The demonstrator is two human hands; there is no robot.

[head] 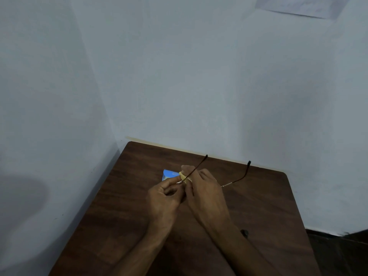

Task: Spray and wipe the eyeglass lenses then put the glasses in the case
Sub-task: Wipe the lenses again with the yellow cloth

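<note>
Where the two hands meet above the table, the eyeglasses are held clear of the surface, with both temple arms pointing away from the person. The right hand has its fingers curled round the front of the frame. The lenses are hidden behind the hands. One temple arm rises from between the two hands. The other runs out to the right of the right hand, its dark tip near the table's far edge.

The left hand is curled, its thumb and forefinger pinching a small yellow cloth at the frame, where the first temple arm begins. Whether the cloth touches a lens cannot be told.

Just beyond the left hand's fingertips, a flat blue item lies on the table, partly covered by the fingers and the cloth. It cannot be told whether this is the case or a packet, or whether it stands open, and any contents are out of sight.

To the right of the right forearm, a small dark object rests on the table, too small to identify. Beyond both hands the table meets a pale wall.
</note>
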